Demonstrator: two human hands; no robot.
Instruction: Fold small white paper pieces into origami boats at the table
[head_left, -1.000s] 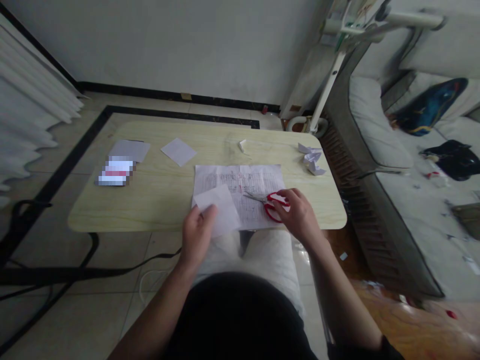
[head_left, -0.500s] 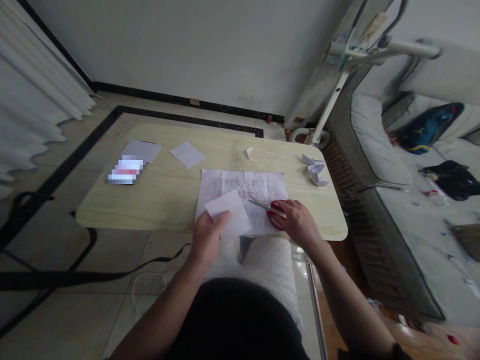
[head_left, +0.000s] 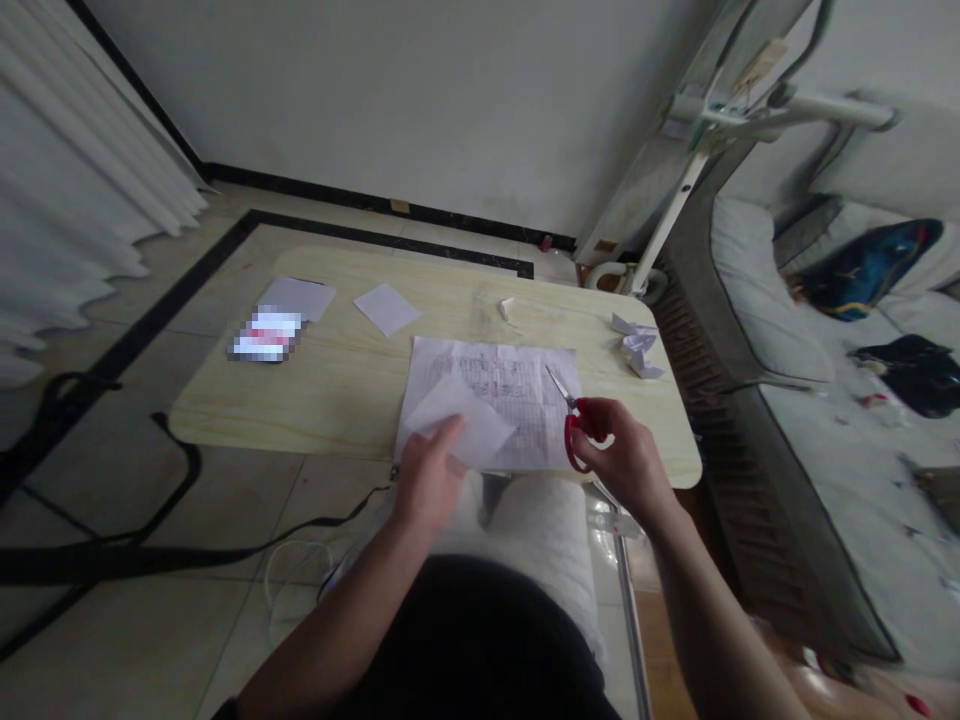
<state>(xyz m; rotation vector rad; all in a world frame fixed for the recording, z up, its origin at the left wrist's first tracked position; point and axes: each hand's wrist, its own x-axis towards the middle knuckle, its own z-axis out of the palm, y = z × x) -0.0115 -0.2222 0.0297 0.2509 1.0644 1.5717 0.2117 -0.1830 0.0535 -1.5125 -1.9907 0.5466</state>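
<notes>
Between the thumb and fingers of my left hand (head_left: 431,470) is a plain white sheet of paper (head_left: 480,430), slightly blurred by motion. My right hand (head_left: 619,450) grips the red handles of a pair of scissors (head_left: 573,415), its fingers in or around the loops. The blades point away and to the left, apart from the white sheet, and look closed or nearly so. Under both hands a larger printed sheet (head_left: 525,440) lies flat at the table's near edge, partly covered by the white one.
On the wooden table (head_left: 337,400) lie a square of paper (head_left: 386,309), another pale sheet (head_left: 300,297), a phone with a blurred screen (head_left: 268,335), a small paper scrap (head_left: 508,308) and folded paper pieces (head_left: 637,348). A grey sofa (head_left: 810,470) stands to the right.
My right hand has lifted the scissors and turned them, so the blades now point more away from me. The white sheet in my left hand has tilted and rotated. The view has shifted slightly.
</notes>
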